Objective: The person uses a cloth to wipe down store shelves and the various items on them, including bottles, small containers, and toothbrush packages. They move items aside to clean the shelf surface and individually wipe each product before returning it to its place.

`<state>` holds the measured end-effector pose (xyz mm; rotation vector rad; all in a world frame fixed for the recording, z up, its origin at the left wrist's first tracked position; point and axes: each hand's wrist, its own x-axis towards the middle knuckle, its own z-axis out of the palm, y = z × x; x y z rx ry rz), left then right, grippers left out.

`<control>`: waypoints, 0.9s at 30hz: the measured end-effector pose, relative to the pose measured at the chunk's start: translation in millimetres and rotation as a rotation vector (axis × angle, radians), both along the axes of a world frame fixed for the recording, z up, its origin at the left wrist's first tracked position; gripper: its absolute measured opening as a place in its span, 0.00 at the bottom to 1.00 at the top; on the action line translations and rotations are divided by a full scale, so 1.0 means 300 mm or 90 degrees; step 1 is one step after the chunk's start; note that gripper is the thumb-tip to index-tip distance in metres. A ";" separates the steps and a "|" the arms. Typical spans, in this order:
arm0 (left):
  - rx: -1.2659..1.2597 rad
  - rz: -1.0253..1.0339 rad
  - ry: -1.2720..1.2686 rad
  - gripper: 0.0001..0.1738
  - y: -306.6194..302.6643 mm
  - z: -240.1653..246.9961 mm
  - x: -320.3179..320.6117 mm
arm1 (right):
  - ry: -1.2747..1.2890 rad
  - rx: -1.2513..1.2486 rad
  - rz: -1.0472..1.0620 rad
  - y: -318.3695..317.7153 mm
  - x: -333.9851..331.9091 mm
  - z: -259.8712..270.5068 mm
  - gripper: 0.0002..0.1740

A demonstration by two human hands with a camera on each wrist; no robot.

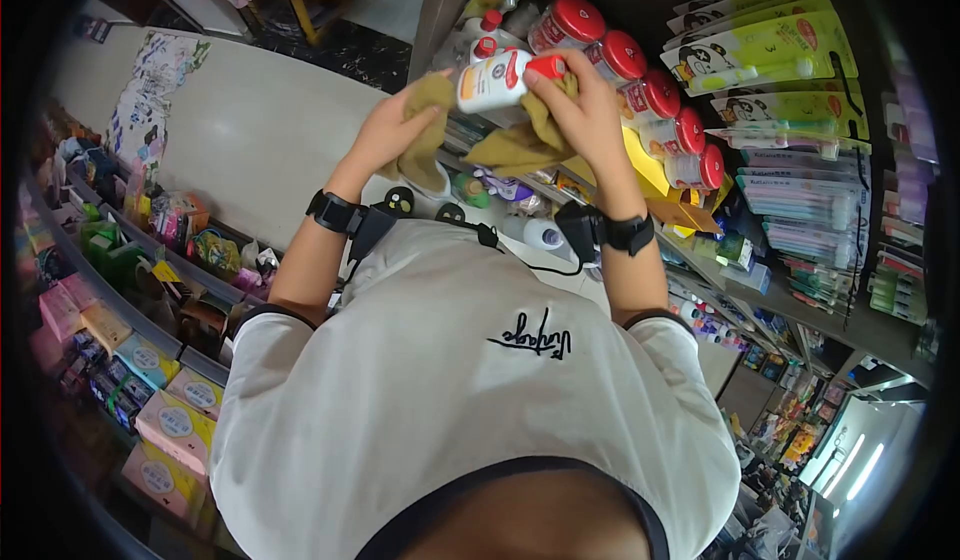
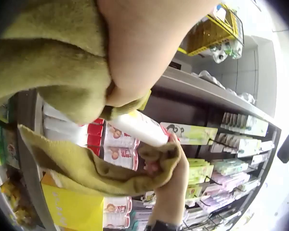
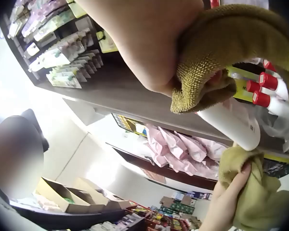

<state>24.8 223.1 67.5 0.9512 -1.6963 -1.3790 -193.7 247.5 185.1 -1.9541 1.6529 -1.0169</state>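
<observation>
A white bottle with a red cap (image 1: 492, 84) is held up in front of the shelf, lying almost sideways. My right hand (image 1: 580, 110) grips it at the cap end, with olive cloth (image 1: 512, 150) bunched under the fingers and hanging below. My left hand (image 1: 390, 135) holds more olive cloth (image 1: 428, 125) close to the bottle's base. In the left wrist view, part of the bottle (image 2: 143, 130) shows between both cloth-covered hands. The right wrist view shows the bottle's base (image 3: 248, 137) near the left hand's cloth (image 3: 253, 178).
Red-lidded jars (image 1: 652, 98) line the shelf just beyond my right hand, beside a yellow box (image 1: 648, 165). Packs of toothbrushes (image 1: 760, 70) hang at the right. Small white bottles with red caps (image 3: 269, 91) stand behind. Boxed goods (image 1: 178, 422) fill the left shelves.
</observation>
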 end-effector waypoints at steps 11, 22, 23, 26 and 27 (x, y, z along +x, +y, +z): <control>-0.313 -0.087 -0.522 0.31 -0.187 -0.016 -0.061 | 0.259 0.083 -0.047 -0.236 0.040 -0.051 0.25; -0.373 -0.159 -0.591 0.22 -0.210 0.021 -0.027 | 0.304 0.079 -0.006 -0.234 0.047 -0.124 0.23; -0.376 -0.162 -0.596 0.22 -0.213 0.022 -0.027 | 0.298 0.078 -0.008 -0.229 0.048 -0.125 0.23; -0.402 -0.121 -0.611 0.22 -0.220 0.018 -0.036 | 0.324 0.081 -0.010 -0.205 0.051 -0.116 0.26; -0.416 -0.119 -0.610 0.22 -0.226 0.015 -0.040 | 0.306 0.076 -0.014 -0.196 0.049 -0.101 0.26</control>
